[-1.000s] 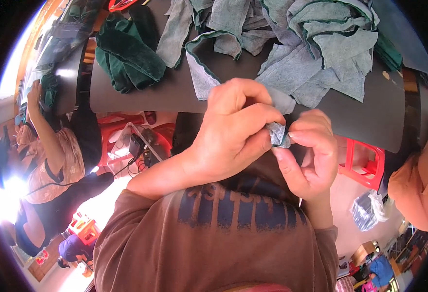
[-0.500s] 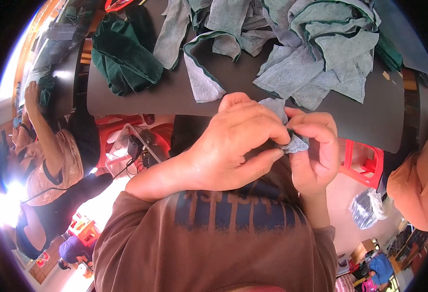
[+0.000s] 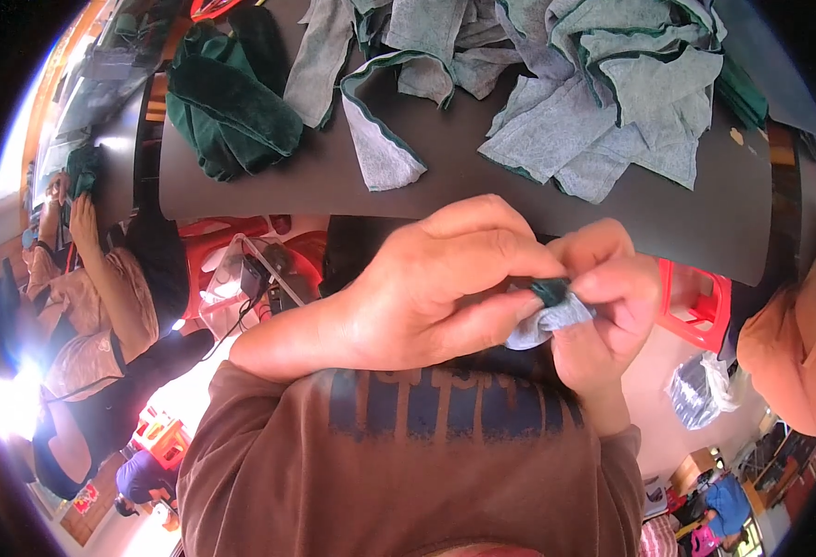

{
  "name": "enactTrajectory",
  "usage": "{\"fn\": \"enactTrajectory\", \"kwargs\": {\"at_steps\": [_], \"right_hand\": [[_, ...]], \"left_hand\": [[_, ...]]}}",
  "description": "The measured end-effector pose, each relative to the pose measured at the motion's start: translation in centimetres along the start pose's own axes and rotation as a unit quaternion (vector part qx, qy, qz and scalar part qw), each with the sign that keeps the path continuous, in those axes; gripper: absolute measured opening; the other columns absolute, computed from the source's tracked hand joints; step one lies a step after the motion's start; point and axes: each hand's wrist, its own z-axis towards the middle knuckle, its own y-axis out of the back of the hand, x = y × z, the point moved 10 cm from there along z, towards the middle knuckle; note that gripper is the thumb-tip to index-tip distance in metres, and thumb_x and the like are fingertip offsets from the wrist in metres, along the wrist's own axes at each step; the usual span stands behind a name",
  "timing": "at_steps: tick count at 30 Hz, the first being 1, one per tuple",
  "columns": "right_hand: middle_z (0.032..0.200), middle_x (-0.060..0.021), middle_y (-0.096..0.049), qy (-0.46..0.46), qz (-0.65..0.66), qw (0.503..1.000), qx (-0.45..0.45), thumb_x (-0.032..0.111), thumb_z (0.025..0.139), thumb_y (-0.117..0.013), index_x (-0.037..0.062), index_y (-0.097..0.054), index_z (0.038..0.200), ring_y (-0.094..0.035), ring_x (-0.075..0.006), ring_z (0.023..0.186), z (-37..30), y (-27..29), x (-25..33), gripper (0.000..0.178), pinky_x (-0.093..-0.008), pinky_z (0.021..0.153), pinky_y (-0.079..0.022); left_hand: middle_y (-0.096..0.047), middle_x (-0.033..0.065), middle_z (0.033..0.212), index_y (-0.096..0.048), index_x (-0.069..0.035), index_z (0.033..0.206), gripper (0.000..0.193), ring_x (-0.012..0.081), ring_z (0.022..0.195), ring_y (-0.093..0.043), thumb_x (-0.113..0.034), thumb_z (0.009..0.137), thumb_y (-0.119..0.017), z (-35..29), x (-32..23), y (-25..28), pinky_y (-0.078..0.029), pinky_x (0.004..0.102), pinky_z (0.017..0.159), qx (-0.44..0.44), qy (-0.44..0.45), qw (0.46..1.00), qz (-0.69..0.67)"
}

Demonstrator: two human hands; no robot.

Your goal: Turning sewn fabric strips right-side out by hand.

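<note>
Between both hands is a small bunched fabric piece [image 3: 539,327], pale grey on one face, with a bit of dark green showing on top. My left hand [image 3: 454,278] pinches its green fold between thumb and fingers. On the other side, my right hand [image 3: 607,306] grips the same piece, its thumb on the grey part and its fingers curled. The hands sit close together just off the table's near edge, above my lap. Part of the fabric is hidden behind the fingers.
A dark table [image 3: 269,200] lies ahead. On it are a pile of grey-backed green fabric strips [image 3: 603,121], one bent strip [image 3: 380,158] and a dark green velvet bundle [image 3: 231,102]. A red stool [image 3: 695,302] stands at right. Co-workers sit at both sides.
The fabric piece has been turned and lowered slightly; more grey cloth hangs below the fingers and the green fold now shows on top. At left, a co-worker's second hand has come to their cloth.
</note>
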Motion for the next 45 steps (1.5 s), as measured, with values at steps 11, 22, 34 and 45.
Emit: {"fn": "enactTrajectory", "kwargs": {"at_steps": [11,22,34,45], "right_hand": [[0.096,-0.0093,-0.045,-0.146,0.097,0.983,0.058,-0.01,0.075,-0.055,0.0046,-0.046,0.098,-0.047,-0.0161,0.089,0.2,-1.6,-1.8,0.028,-0.0255,0.081,-0.038],[0.083,-0.0064,-0.045,-0.155,0.22,0.962,0.05,-0.005,0.077,-0.059,0.0084,-0.046,0.083,-0.047,-0.0149,0.078,-0.6,-1.6,-2.9,0.019,-0.0253,0.071,-0.039],[0.081,-0.0023,-0.046,-0.277,0.187,0.942,0.016,0.004,0.075,-0.067,0.003,-0.057,0.085,-0.044,-0.011,0.074,-2.0,-0.2,-4.3,0.014,-0.0196,0.067,-0.035],[0.092,-0.0097,-0.05,-0.352,0.435,0.828,-0.036,0.01,0.078,-0.066,0.0041,-0.053,0.083,-0.056,-0.0147,0.066,-2.4,-0.9,-5.9,0.014,-0.0232,0.056,-0.048]], "left_hand": [[-0.055,0.0082,0.07,-0.058,-0.001,0.077,0.008,0.0202,0.06,-0.052,-0.005,0.07,-0.059,0.0,1.1,0.9,-0.041,0.0284,0.052,-0.052,0.037,0.997,0.036],[-0.046,0.0029,0.073,-0.051,-0.001,0.076,0.012,0.0099,0.056,-0.039,-0.013,0.079,-0.051,-1.8,5.1,-1.4,-0.032,0.0228,0.05,-0.065,0.259,0.908,-0.323],[-0.041,0.0014,0.066,-0.048,-0.004,0.071,0.027,0.0086,0.048,-0.034,-0.028,0.077,-0.055,-2.4,6.3,-1.3,-0.026,0.0219,0.04,-0.081,0.358,0.786,-0.498],[-0.047,0.006,0.078,-0.053,0.001,0.086,0.019,0.0114,0.065,-0.046,-0.018,0.081,-0.051,-1.3,5.8,4.0,-0.039,0.0214,0.059,-0.166,0.223,0.95,-0.144]]}}
